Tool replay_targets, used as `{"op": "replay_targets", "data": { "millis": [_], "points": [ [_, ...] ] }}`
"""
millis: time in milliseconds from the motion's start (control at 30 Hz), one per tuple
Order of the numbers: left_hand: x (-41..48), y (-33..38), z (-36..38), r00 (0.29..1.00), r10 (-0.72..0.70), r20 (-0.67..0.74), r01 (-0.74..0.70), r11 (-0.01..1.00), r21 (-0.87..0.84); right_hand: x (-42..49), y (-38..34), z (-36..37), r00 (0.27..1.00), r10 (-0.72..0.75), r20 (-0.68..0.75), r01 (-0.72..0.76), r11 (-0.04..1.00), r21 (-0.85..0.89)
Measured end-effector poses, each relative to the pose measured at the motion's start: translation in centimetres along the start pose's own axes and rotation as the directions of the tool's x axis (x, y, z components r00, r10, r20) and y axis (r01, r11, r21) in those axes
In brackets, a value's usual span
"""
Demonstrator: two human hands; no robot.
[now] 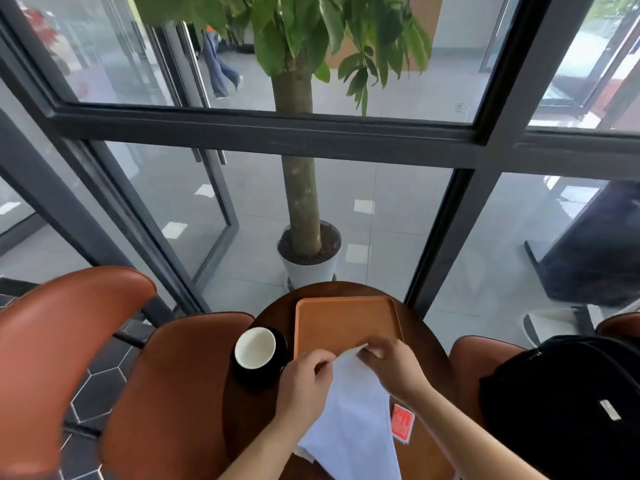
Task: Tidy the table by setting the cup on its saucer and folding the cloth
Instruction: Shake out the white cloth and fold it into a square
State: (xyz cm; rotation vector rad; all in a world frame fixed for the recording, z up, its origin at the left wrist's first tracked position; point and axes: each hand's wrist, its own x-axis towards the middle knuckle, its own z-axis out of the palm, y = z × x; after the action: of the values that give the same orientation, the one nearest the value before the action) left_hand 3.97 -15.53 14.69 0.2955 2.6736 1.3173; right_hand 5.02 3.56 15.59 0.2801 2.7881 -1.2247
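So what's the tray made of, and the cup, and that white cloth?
The tray looks like wood or wood-look plastic: even orange-brown, matte, with a raised rim. The cup seems to be glazed ceramic: thick rim, smooth white inside with a slight shine. The cloth is soft fabric, pale and matte, because it drapes and creases.

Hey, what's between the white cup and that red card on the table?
In the head view, the left hand and the cloth it pinches lie between the cup and the red card.
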Motion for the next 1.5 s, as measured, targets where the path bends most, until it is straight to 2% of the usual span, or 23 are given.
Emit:
{"op": "replay_targets", "data": {
  "millis": [133,233,333,500,600,733,833,967,1100,1233,1333,1500],
  "points": [
    [0.6,0.5,-1.6,0.999,-0.025,-0.029,0.022,0.997,-0.069,0.2,-1.5,-1.3,0.997,-0.014,-0.071,0.014,1.000,-0.001],
    [0.9,0.9,-2.8,0.994,-0.004,-0.107,-0.003,0.998,-0.070,0.3,-3.0,-3.0,0.995,0.015,-0.101,-0.010,0.998,0.056],
    [0.6,2.5,-3.8,0.994,0.028,-0.107,-0.040,0.993,-0.107,0.2,-4.9,-4.8,0.987,0.023,-0.159,-0.008,0.996,0.092],
    [-0.7,4.4,-3.5,0.939,0.228,-0.258,-0.216,0.974,0.075,-0.2,-8.3,-7.2,0.967,0.072,-0.244,-0.023,0.980,0.197],
    [-1.8,4.9,-3.0,0.972,0.155,-0.178,-0.136,0.984,0.113,-0.4,-9.6,-8.4,0.955,0.082,-0.284,-0.017,0.974,0.224],
    [-3.0,6.3,-2.0,0.991,0.093,-0.099,-0.078,0.986,0.151,-0.6,-11.5,-9.5,0.939,0.003,-0.344,0.029,0.996,0.090],
    [-2.9,8.5,-1.2,0.994,0.051,-0.094,-0.036,0.987,0.158,-0.7,-13.1,-10.1,0.929,-0.076,-0.363,0.084,0.996,0.006],
    [-1.7,11.9,-0.8,0.974,0.056,-0.218,-0.036,0.995,0.094,-0.8,-15.3,-10.9,0.896,-0.220,-0.386,0.166,0.972,-0.168],
    [-0.5,13.1,-0.9,0.938,0.011,-0.346,-0.011,1.000,0.003,-0.7,-16.6,-12.3,0.888,-0.254,-0.383,0.210,0.966,-0.154],
    [0.1,13.2,-0.9,0.960,-0.001,-0.282,-0.006,1.000,-0.024,-0.8,-16.8,-12.7,0.891,-0.289,-0.350,0.248,0.956,-0.158],
    [0.5,12.6,-0.7,0.966,0.023,-0.257,-0.015,0.999,0.033,-0.9,-16.6,-12.3,0.897,-0.310,-0.313,0.262,0.947,-0.188],
    [-0.4,8.8,-1.1,0.984,0.035,-0.175,-0.036,0.999,-0.004,-0.5,-14.5,-13.1,0.896,-0.242,-0.371,0.225,0.970,-0.089]
  ]
}}
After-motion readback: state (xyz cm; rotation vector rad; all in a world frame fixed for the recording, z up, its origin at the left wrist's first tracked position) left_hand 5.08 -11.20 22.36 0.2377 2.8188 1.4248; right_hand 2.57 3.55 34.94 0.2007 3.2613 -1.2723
